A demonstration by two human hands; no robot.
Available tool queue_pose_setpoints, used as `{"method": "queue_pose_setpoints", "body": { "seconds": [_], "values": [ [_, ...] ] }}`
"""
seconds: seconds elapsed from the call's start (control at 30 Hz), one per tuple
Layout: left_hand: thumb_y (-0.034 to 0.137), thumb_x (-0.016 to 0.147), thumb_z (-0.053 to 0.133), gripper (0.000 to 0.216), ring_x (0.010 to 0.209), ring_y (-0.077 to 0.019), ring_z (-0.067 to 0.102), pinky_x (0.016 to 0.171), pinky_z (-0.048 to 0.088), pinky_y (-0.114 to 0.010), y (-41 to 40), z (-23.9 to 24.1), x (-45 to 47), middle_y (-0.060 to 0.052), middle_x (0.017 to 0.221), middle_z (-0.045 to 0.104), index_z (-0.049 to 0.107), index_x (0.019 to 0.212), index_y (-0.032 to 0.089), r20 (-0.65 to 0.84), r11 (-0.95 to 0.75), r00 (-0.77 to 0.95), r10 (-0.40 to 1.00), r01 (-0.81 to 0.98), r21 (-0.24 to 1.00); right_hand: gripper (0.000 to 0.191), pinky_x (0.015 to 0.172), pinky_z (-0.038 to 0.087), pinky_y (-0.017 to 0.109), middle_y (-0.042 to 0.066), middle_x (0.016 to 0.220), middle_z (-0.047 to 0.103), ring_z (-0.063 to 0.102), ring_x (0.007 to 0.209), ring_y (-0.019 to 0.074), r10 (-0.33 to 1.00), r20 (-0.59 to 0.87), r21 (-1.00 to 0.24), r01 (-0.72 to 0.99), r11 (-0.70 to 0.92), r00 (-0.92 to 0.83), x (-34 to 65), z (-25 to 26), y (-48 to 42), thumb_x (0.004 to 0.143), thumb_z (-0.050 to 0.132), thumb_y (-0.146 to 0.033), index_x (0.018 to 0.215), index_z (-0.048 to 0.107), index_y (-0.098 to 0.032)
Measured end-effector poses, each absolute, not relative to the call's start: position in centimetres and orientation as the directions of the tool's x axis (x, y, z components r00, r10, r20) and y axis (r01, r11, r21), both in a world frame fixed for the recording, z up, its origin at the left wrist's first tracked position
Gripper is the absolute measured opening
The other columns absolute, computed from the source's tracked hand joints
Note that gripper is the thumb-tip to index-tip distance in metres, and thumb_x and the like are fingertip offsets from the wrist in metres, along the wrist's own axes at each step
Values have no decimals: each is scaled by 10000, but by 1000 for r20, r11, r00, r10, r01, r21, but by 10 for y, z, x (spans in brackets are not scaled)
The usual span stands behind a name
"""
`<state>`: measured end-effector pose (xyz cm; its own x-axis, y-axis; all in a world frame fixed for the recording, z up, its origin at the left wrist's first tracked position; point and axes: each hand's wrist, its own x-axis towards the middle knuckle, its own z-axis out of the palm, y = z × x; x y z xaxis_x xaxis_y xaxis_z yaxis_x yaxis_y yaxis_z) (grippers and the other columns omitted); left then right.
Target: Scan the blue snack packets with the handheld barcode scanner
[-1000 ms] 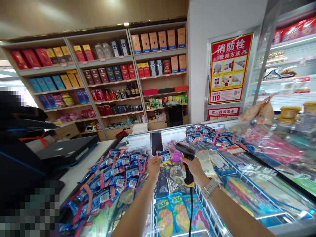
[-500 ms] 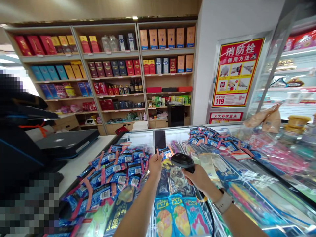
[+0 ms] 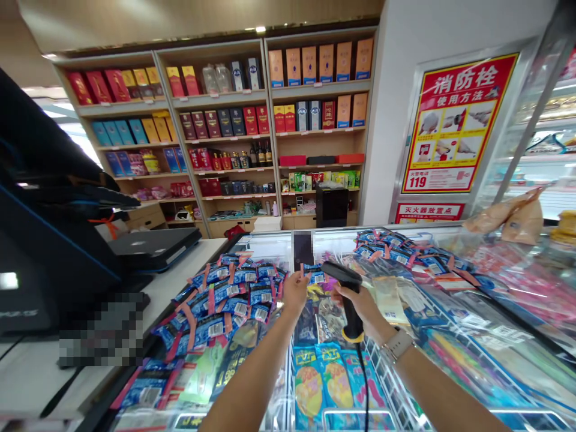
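Observation:
Pinched in the fingers of my left hand (image 3: pixel 296 292) is a small blue packet (image 3: pixel 314 274) with a pink edge; a white barcode label faces me. My right hand (image 3: pixel 365 305) grips a black barcode scanner (image 3: pixel 351 300) by its handle, the head tilted toward the packet and close beside it. A yellow ring circles the handle's base, and a black cable (image 3: pixel 363 384) hangs from it. Left of my left hand lies a spread of similar blue packets (image 3: pixel 240 291) on the glass top. Another group of blue packets (image 3: pixel 400 252) lies farther off to the right.
Under the glass, a freezer chest holds ice-cream packs (image 3: pixel 310 387) in white wire baskets (image 3: pixel 387 375). At left stand a black screen (image 3: pixel 49 240) and a counter (image 3: pixel 157 318). A dark phone-like slab (image 3: pixel 303 247) is at the back edge. Shelves of boxes (image 3: pixel 216 123) line the wall.
The view has shifted left. The scanner has turned more upright, with its handle pointing down, and its head stays near the packet. My left hand still holds the packet.

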<state>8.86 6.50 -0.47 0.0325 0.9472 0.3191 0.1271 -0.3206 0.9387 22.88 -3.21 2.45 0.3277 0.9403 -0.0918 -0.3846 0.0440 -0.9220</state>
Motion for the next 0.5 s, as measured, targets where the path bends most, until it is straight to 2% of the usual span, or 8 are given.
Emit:
{"method": "queue_pose_setpoints", "body": {
  "seconds": [0.13, 0.23, 0.3, 0.37, 0.43, 0.5],
  "values": [
    [423, 762, 582, 279, 726, -209, 605, 712, 455, -299, 53, 30, 35, -28, 727, 674, 709, 857, 194, 493, -466, -2, 870, 323, 824, 79, 706, 551, 225, 92, 787, 726, 703, 765, 177, 980, -122, -682, -730, 34, 159, 181, 46, -17, 690, 694, -181, 738, 648, -138],
    [405, 820, 523, 340, 933, -251, 620, 882, 441, -362, 43, 50, -24, -59, 936, 702, 686, 1044, 207, 597, -476, -106, 795, 502, 722, 23, 774, 548, 234, 73, 793, 722, 704, 798, 165, 994, -110, -536, -843, -39, 23, 132, 54, -3, 742, 626, -165, 720, 622, -158],
    [392, 836, 514, 402, 1075, -270, 572, 971, 397, -409, 36, 52, -60, -75, 1086, 669, 620, 1185, 224, 654, -420, -125, 747, 674, 608, 28, 790, 551, 254, 69, 811, 723, 704, 827, 174, 992, -118, -509, -856, -94, -39, 97, 52, 7, 753, 615, -180, 727, 614, -168],
    [385, 841, 520, 447, 1165, -274, 515, 1014, 365, -439, 30, 47, -86, -81, 1199, 616, 559, 1267, 254, 679, -363, -43, 733, 819, 444, 32, 780, 555, 259, 79, 838, 727, 703, 851, 186, 989, -129, -527, -840, -126, -68, 66, 45, 16, 748, 622, -193, 731, 615, -168],
    [391, 860, 501, 461, 1210, -266, 478, 1037, 349, -447, 26, 39, -101, -81, 1262, 576, 522, 1305, 271, 658, -345, 70, 750, 890, 298, 26, 745, 557, 236, 88, 838, 732, 705, 833, 181, 990, -138, -566, -818, -102, -27, 43, 36, 24, 739, 629, -182, 724, 622, -162],
    [399, 889, 454, 459, 1235, -261, 456, 1052, 337, -448, 25, 32, -104, -88, 1287, 559, 499, 1327, 270, 621, -329, 128, 773, 918, 221, 19, 695, 559, 222, 83, 790, 734, 707, 774, 170, 988, -149, -592, -804, -50, 48, 30, 29, 33, 734, 631, -164, 715, 626, -161]
  ]
}}
